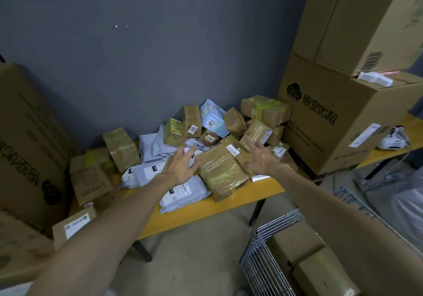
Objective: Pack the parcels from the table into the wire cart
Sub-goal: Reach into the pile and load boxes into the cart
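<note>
Parcel (192, 118) labelled 2012, blue parcel (216, 121) 3003

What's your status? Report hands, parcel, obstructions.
Both open: left hand and right hand flank the taped brown box, no grip yet. Down right, wire cart already holds cardboard boxes. Against its left side, grey mailers.

**Bare arms and bare hands**

Only the person's arms and hands show. The left forearm (109, 218) and the right forearm (338, 213) are uncovered from the wrist back to the picture's lower edge. Both are lean and smooth, and the wide lens makes them look much broader close to the camera. The left hand (180, 168) is bare, with faint tendon ridges across its back. The right hand (263, 158) is bare too, above a narrow wrist. The fingertips of both are blurred, so the nails cannot be made out.
</note>
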A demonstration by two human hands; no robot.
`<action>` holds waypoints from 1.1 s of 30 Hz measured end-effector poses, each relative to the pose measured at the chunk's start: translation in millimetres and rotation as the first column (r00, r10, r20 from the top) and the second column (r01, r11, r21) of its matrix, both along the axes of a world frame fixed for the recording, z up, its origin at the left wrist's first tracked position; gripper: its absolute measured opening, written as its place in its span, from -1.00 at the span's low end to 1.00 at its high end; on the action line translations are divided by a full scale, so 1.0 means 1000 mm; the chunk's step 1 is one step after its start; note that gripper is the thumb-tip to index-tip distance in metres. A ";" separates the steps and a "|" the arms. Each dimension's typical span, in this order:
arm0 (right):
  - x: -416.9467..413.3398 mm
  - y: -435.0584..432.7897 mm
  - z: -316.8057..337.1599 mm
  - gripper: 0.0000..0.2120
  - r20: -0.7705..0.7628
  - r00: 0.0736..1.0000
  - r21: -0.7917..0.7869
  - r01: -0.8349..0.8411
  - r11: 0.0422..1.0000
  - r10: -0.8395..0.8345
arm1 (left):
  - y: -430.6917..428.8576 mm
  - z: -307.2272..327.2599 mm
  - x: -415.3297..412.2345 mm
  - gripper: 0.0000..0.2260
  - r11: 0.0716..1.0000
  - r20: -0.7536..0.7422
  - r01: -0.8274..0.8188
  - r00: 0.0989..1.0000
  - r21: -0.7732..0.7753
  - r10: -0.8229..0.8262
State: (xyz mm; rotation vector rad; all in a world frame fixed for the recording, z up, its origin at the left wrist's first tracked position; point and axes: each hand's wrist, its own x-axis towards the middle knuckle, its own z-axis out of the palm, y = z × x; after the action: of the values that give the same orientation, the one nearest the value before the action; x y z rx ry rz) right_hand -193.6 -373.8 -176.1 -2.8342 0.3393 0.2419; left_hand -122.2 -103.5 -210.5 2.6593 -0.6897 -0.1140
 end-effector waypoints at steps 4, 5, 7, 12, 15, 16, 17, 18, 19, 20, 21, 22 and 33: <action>0.019 -0.029 -0.033 -0.15 -0.062 0.997 -0.005 -0.054 0.999 0.053 | -0.024 -0.028 0.011 -0.48 0.999 -0.088 -0.025 0.996 0.041 0.029; 0.025 -0.035 -0.041 -0.14 -0.072 0.995 -0.009 -0.068 0.998 0.067 | -0.031 -0.035 0.014 -0.48 0.998 -0.113 -0.035 0.993 0.051 0.041; 0.038 -0.047 -0.055 -0.12 -0.094 0.992 0.010 -0.081 0.997 0.082 | -0.046 -0.050 0.018 -0.47 0.996 -0.146 -0.045 0.988 0.072 0.056; 0.060 -0.075 -0.098 -0.23 -0.157 0.972 -0.001 -0.178 0.984 0.175 | -0.081 -0.083 0.024 -0.46 0.994 -0.211 -0.080 0.973 0.078 0.095; 0.065 -0.086 -0.121 -0.21 -0.218 0.946 -0.003 -0.244 0.970 0.238 | -0.092 -0.107 0.022 -0.45 0.991 -0.268 -0.104 0.955 0.087 0.124; 0.067 -0.088 -0.129 -0.21 -0.241 0.936 -0.008 -0.267 0.964 0.258 | -0.095 -0.116 0.020 -0.44 0.989 -0.301 -0.109 0.944 0.098 0.133; 0.068 -0.089 -0.138 -0.22 -0.259 0.926 -0.008 -0.286 0.958 0.274 | -0.097 -0.126 0.018 -0.44 0.988 -0.329 -0.110 0.934 0.108 0.140; 0.069 -0.089 -0.146 -0.24 -0.272 0.919 -0.001 -0.297 0.955 0.286 | -0.099 -0.135 0.017 -0.43 0.987 -0.351 -0.112 0.925 0.113 0.145; 0.070 -0.090 -0.155 -0.24 -0.286 0.912 0.011 -0.302 0.953 0.293 | -0.102 -0.143 0.015 -0.42 0.986 -0.374 -0.118 0.915 0.114 0.153; 0.070 -0.090 -0.163 -0.25 -0.300 0.906 0.023 -0.306 0.952 0.298 | -0.105 -0.152 0.015 -0.40 0.985 -0.397 -0.128 0.903 0.112 0.162; 0.071 -0.089 -0.171 -0.25 -0.310 0.902 0.033 -0.307 0.951 0.302 | -0.107 -0.160 0.015 -0.38 0.984 -0.426 -0.142 0.887 0.109 0.175; 0.070 -0.088 -0.178 -0.25 -0.322 0.898 0.043 -0.303 0.952 0.300 | -0.110 -0.169 0.016 -0.37 0.983 -0.458 -0.151 0.870 0.107 0.183; 0.077 -0.087 -0.245 -0.15 -0.265 0.952 0.266 -0.080 0.961 0.152 | -0.124 -0.229 0.023 -0.26 0.972 -0.575 -0.215 0.809 -0.092 0.124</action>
State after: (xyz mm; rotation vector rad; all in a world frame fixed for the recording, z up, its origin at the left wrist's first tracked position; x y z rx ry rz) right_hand -116.8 -460.8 -421.6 -2.5688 0.1807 0.6710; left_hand -99.3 -227.8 -439.8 2.3347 -0.2452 -0.7398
